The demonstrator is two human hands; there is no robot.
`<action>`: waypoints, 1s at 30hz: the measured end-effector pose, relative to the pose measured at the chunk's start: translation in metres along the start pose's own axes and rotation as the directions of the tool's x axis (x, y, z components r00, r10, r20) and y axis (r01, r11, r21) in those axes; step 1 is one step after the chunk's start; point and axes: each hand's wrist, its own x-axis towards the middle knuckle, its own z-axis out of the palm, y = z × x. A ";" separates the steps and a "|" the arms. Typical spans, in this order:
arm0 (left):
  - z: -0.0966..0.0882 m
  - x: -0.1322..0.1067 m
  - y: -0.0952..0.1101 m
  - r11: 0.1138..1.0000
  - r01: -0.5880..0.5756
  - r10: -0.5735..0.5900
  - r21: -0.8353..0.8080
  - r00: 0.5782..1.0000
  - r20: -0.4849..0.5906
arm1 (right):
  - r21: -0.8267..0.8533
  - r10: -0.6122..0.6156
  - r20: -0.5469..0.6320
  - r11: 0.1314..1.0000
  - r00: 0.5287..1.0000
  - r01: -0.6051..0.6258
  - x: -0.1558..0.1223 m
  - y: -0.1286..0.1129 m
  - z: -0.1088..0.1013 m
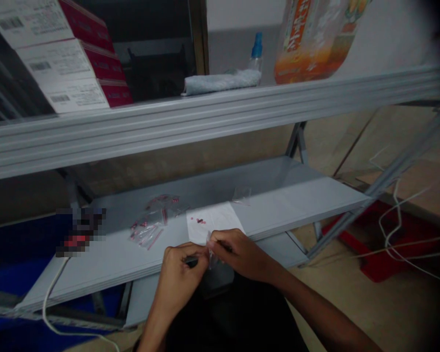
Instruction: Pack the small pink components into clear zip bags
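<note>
Head view, forward and down onto a grey metal shelf point(300, 203) below an upper rail point(212, 122). One clear bag point(211, 252) between both hands, over the shelf's front edge, long axis near upright and slightly tilted, lower end toward the wearer. Right hand point(238, 254) pinching the bag's upper part between closed fingers. Left hand point(179, 278) with fingers pressed together on a dark piece point(191, 261), just beside the bag; exact contact hidden by the fingers.

Just beyond the hands, one white sheet point(212, 222) bearing one dark bit and about five pink bits point(200, 221). Left of the sheet, a loose heap of small zip bags point(148, 227) with red strips, count unclear. Beyond the sheet, one more bag point(241, 195), apart from the heap.

On the upper level, stacked maroon boxes point(91, 54) with three white labels point(55, 61), each with a barcode, digits too small to read. Also one folded grey cloth point(220, 82), one blue-capped bottle point(256, 54) and one orange printed pack point(311, 44), its print illegible.
</note>
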 end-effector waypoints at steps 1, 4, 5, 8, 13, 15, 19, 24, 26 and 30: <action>0.001 0.000 -0.002 0.999 0.011 -0.009 0.046 0.999 -0.043 | -0.040 0.003 -0.010 0.999 1.000 -0.004 0.000 -0.001 0.000; 0.003 -0.001 -0.009 0.971 0.062 -0.008 0.231 0.974 -0.228 | -0.128 0.048 -0.007 0.991 0.999 -0.049 -0.002 -0.002 0.001; 0.003 0.000 -0.011 0.956 0.085 -0.002 0.282 0.959 -0.282 | -0.153 0.066 -0.003 0.986 0.998 -0.066 -0.003 -0.001 0.001; 0.006 0.001 -0.014 0.929 0.092 0.030 0.358 0.946 -0.322 | -0.222 0.110 -0.061 0.968 0.992 -0.120 -0.003 0.005 0.002; 0.030 0.000 -0.008 0.922 0.017 0.073 0.386 0.973 -0.218 | -0.132 0.144 -0.230 0.975 0.962 -0.178 0.002 0.015 0.001; 0.036 0.000 -0.007 0.900 0.067 0.044 0.431 0.969 -0.244 | -0.120 0.096 -0.247 0.984 0.964 -0.129 0.003 0.017 0.000; 0.034 0.003 -0.013 0.914 0.124 0.010 0.385 0.945 -0.328 | -0.116 -0.074 -0.235 0.992 0.969 0.048 0.001 0.019 0.000; 0.022 0.013 -0.026 0.988 0.090 -0.138 -0.129 0.891 -0.433 | 0.077 0.001 -0.352 0.997 0.936 0.028 0.002 0.018 -0.008; 0.019 0.016 -0.029 0.936 0.096 -0.224 -0.340 0.906 -0.359 | 0.201 0.047 -0.370 0.979 0.928 0.030 0.004 0.016 -0.012; 0.013 0.017 -0.032 0.680 0.256 -0.336 -0.687 0.942 0.019 | 0.391 0.100 -0.337 0.919 0.936 0.042 0.009 0.020 -0.012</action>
